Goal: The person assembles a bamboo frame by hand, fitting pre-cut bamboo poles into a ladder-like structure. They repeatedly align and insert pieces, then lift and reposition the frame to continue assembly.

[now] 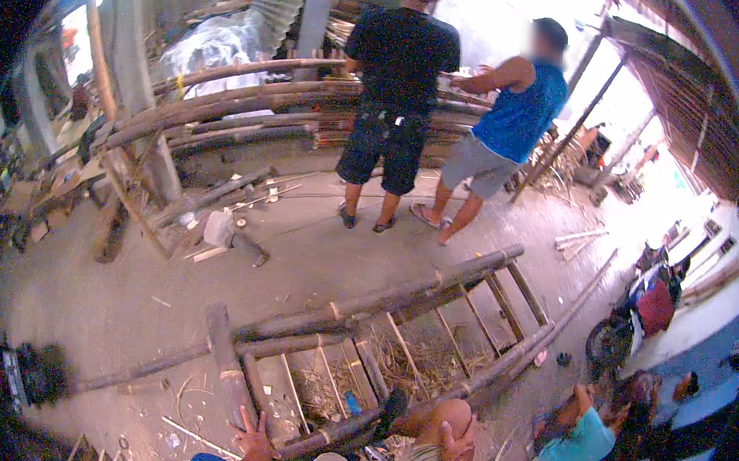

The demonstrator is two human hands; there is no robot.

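Note:
My left hand point(253, 442) is at the lower middle, fingers spread, with nothing in it. It is close to the near left corner of a bamboo frame point(382, 300); I cannot tell whether it touches the pole. My right hand point(457, 449) rests against my bent knee point(451, 414), its fingers stretched out along the leg. The frame lies low, built of thick brown poles with thinner slats point(406, 353) across. Dry shavings point(395, 356) and a small blue object point(352, 402) show between the slats.
Two people, one in black point(403, 61) and one in a blue sleeveless top point(523, 113), stand beyond, beside long stacked bamboo poles point(223, 117). A person in teal point(582, 438) sits at the lower right, near a motorcycle point(629, 321). Offcuts point(219, 230) litter the floor at left.

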